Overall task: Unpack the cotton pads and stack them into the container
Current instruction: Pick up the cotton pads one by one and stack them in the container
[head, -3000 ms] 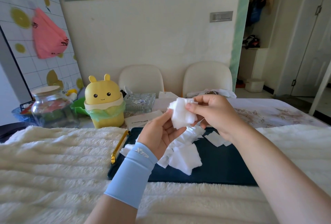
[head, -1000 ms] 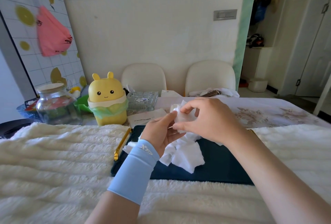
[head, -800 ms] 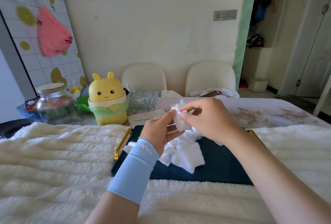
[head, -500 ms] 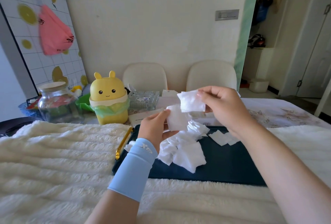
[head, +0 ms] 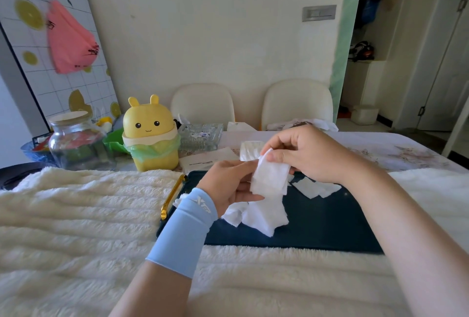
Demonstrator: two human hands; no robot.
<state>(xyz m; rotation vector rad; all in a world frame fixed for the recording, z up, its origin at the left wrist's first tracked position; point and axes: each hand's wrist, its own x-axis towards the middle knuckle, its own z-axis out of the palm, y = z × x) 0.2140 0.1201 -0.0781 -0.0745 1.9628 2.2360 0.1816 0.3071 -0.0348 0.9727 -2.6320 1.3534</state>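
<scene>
Blanket [head: 76,215], white and fluffy, covers the near part of the table, and a dark blue tray [head: 330,235] lies on it with its long side running left to right. Above the tray the right hand [head: 312,154] and the left hand [head: 228,184], which wears a light blue sleeve [head: 185,230] on the wrist, meet over a small wad of cotton pads [head: 270,179]. Behind the blanket stand a yellow bunny-faced bin [head: 149,134], a glass jar [head: 76,141] to its left and a glass dish [head: 200,136] to its right. A loose heap of pads [head: 261,215] lies on the tray just below the hands, its sheets overlapping at odd angles. The wad is held clear of the tray with its long axis nearly upright and leaning a little to the left at the bottom. Its upper end is pinched between the right thumb and fingers, and the left fingers curl round its left edge and lower end. A few stray pads [head: 314,186] lie flat on the tray under the right wrist. A gold handle [head: 172,195] runs along the tray's left end.
</scene>
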